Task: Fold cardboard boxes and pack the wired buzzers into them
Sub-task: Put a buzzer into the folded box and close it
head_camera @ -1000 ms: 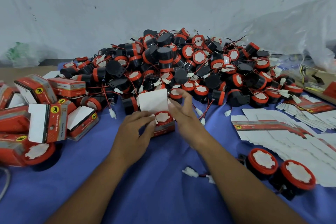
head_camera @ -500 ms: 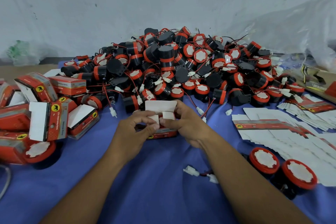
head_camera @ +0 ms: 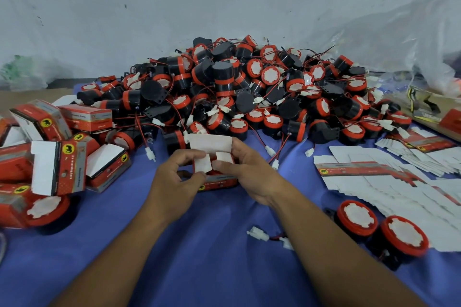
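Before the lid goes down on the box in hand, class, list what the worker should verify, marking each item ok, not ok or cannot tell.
1. Box gripped by the left hand and the right hand: ok.
2. Both side flaps folded inward: ok.
3. Top flap upright and free to fold down: ok.
4. Buzzer and its wire fully inside the box: cannot tell; flaps and fingers hide the inside.
5. Nearest loose connector lies apart from the box: ok.

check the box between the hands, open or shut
Open: the box has its main flap standing up; only the two side flaps are folded in.
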